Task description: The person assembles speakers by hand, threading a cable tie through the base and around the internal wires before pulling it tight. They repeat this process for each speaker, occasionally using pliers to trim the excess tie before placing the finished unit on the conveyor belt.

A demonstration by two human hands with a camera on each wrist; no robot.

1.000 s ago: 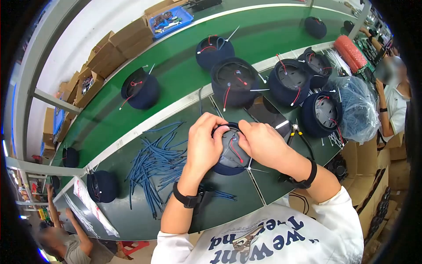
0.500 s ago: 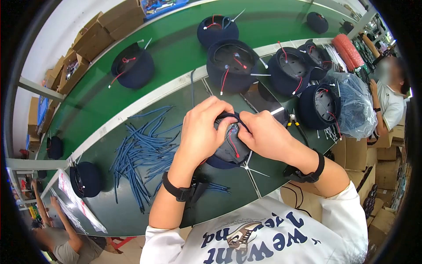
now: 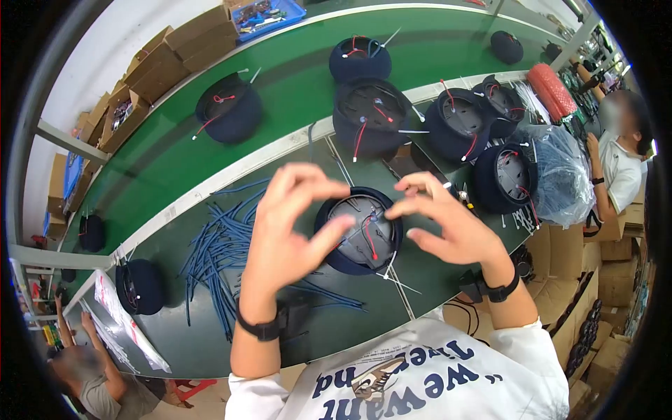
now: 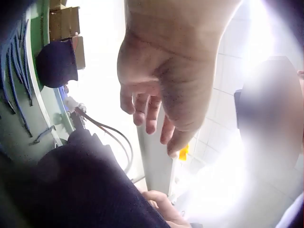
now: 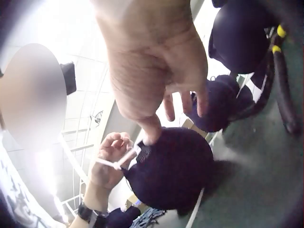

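A round navy fabric-covered shell (image 3: 343, 260) sits on the dark green table, its grey inside facing up. A red wire (image 3: 370, 241) with a small connector lies in it, and a white cable tie (image 3: 395, 280) sticks out at the near edge. My left hand (image 3: 287, 227) hovers at the shell's left side, fingers bent loosely and thumb apart, holding nothing. On the other side, my right hand (image 3: 451, 220) is raised with its fingers spread. The right wrist view shows the shell's dark outer side (image 5: 175, 166) below my right thumb.
Many blue cords (image 3: 220, 245) lie in a pile left of the shell. Similar navy shells (image 3: 371, 115) stand along the back and right. Yellow-and-black pliers (image 3: 465, 199) and a clear plastic bag (image 3: 563, 175) are to the right. Another person (image 3: 619, 154) sits beyond the bag.
Both hands had been gripping the shell's far rim; they have let go and moved apart to either side. The shell's inside is now more visible.
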